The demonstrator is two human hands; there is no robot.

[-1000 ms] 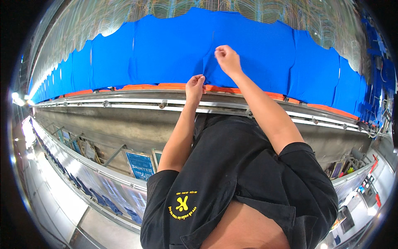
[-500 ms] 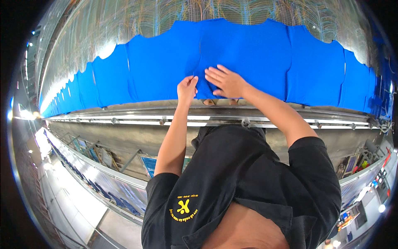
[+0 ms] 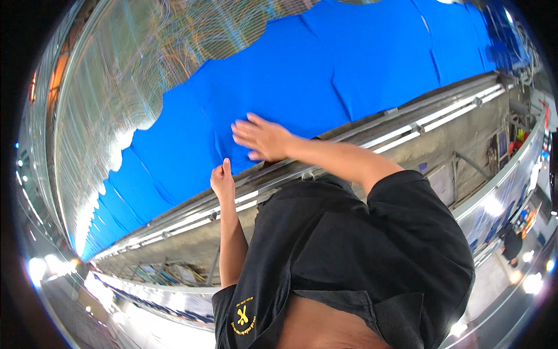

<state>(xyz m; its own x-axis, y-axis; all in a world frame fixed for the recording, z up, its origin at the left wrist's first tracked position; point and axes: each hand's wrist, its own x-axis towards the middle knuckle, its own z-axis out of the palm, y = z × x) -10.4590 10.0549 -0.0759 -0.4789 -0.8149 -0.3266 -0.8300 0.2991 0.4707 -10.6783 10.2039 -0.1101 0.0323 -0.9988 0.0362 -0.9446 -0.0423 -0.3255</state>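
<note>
A row of bright blue fabric panels (image 3: 279, 81) lies side by side along a long table, with scalloped far edges and thin creases where panels meet. At the panels' near edge, my left hand (image 3: 223, 179) is closed in a pinch, thumb up, on the margin of one panel; its fingertips partly hide the cloth there. Just right of it and farther in, my right hand (image 3: 264, 138) is stretched out palm down over the same cloth, fingers apart and slightly blurred. Whether the right palm presses on the fabric cannot be made out.
Beyond the panels, the table surface (image 3: 192, 52) is covered in many coloured lines. A metal rail (image 3: 401, 136) runs along its near side, against my body. Behind me stands another long table (image 3: 494, 189). A person in dark clothes (image 3: 511, 244) is far off at right.
The view has swung, so the table now slants up to the right. Both hands appear lower left in the picture and remain close together. The right hand's fingers have spread more.
</note>
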